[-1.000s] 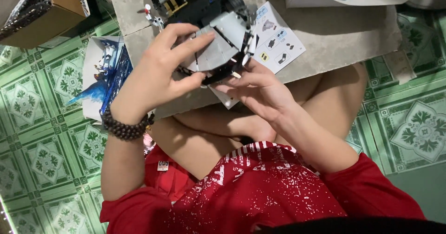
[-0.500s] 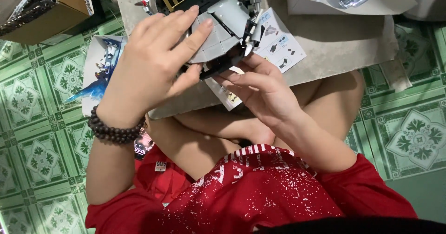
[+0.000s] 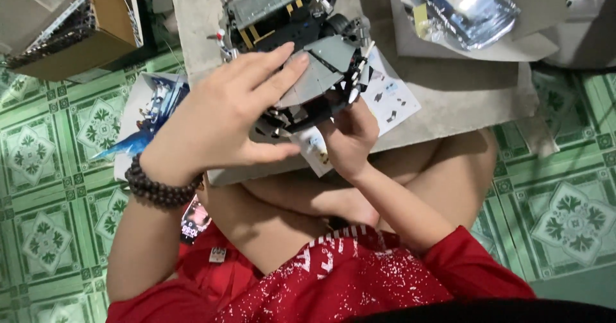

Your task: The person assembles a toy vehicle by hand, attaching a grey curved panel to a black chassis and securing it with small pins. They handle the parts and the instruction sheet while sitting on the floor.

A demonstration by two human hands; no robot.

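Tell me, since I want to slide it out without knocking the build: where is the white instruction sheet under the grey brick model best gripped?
Probably at its free right corner: the instruction sheet sticks out flat on the grey slab, right of the brick model. Come from the right, away from the left hand spread on the model and the right hand at its near edge. The rest lies under the model.

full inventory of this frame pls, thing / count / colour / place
brick-built model: 1, grey and black with yellow bits, on the board, under both hands
instruction sheet: 1, white, under the model
board: 1, grey, across the lap
plastic bag: 1, clear bluish, top right
cardboard box: 1, brown, top left
printed booklet: 1, blue and white, on the floor, left
floor tiles: many, green patterned
bead bracelet: 1, dark, left wrist
left hand: flat on the model
right hand: at the model's near edge
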